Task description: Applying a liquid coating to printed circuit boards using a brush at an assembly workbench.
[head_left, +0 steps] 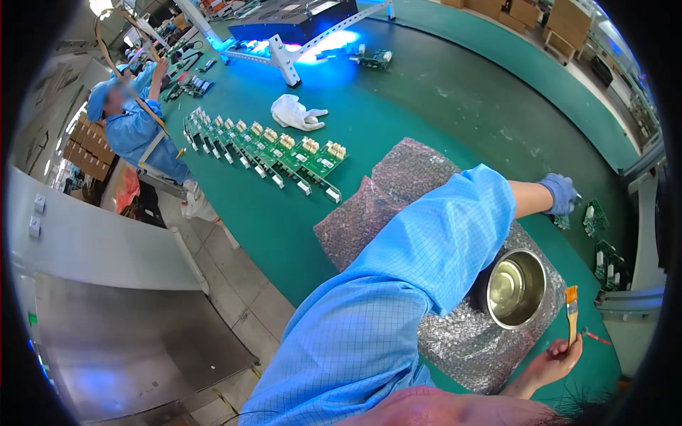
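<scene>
A brush (572, 312) points bristles-up from the right hand (553, 368), fingers closed round its handle, near a metal bowl (531, 298) on bubble wrap (465, 337) — the gloved left hand (560, 194), grip unclear, is at a circuit board (562, 222).

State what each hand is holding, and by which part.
Right hand: the brush, by the lower end of its handle. Left hand: beside a green board; whether it grips anything cannot be told.
</scene>
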A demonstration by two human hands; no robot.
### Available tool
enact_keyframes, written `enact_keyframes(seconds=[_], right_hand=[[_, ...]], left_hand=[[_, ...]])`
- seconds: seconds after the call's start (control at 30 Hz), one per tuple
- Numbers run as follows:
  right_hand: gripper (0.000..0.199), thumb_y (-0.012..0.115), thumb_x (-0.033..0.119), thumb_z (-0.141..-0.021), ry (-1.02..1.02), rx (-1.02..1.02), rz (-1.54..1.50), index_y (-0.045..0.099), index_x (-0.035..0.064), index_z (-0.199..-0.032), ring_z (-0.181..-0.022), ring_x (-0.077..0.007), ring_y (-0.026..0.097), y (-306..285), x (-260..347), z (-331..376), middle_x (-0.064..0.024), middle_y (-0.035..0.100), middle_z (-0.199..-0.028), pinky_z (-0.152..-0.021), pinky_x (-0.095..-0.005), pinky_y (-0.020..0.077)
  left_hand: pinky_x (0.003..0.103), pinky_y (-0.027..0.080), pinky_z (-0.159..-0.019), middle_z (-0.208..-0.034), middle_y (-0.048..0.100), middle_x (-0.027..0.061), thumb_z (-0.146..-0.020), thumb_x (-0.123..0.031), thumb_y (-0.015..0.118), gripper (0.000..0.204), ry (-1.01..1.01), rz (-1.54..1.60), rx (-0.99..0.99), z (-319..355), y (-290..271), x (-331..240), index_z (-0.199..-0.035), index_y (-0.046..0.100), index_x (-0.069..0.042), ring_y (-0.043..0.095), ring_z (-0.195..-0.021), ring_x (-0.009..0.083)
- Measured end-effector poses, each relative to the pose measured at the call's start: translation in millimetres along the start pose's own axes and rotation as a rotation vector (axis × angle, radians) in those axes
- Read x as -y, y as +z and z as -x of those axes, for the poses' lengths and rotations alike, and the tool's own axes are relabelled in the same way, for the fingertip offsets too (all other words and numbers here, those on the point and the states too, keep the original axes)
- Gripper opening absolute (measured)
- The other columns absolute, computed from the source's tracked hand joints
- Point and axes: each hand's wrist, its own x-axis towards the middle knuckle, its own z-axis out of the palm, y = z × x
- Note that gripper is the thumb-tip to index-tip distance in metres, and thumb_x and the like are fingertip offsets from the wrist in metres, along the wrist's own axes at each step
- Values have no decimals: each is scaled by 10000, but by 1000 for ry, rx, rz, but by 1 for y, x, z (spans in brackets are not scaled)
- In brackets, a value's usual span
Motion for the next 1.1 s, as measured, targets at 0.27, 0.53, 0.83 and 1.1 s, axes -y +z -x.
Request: enact_keyframes(seconds=[0.27,0.53,0.83,1.1], right_hand=[[260,495,216,-870,75,79,-30,584,27,-1024,-573,-81,359,-18,-10,-16,19,373,-625,-510,-201,280],[215,492,170,-875,104,34,-66,572,-22,-929,-532,-79,337,4,-5,1,12,377,-615,-480,-198,273],[199,530,165,-854,54,52,-58,587,-11,-928,-511,-72,350,9,-4,12,17,410,-614,-458,-192,286],[216,549,174,-840,42,64,-79,599,-10,-942,-514,-74,361,5,-12,5,12,432,-630,-458,-194,306]], left_hand=[[402,497,-741,-946,633,168,-736,-119,584,201,-162,-135,-235,18,-20,41,-926,639,-85,621,-894,303],[369,489,-626,-861,627,144,-760,-137,578,151,-670,683,-821,107,-127,102,-873,607,-41,617,-718,243],[400,533,-482,-761,615,103,-669,45,649,200,-622,1574,-948,264,-127,128,-828,570,-47,630,-628,243],[473,512,-443,-710,599,80,-751,-13,577,140,-562,1762,-814,320,-89,93,-873,557,-80,596,-559,237]])
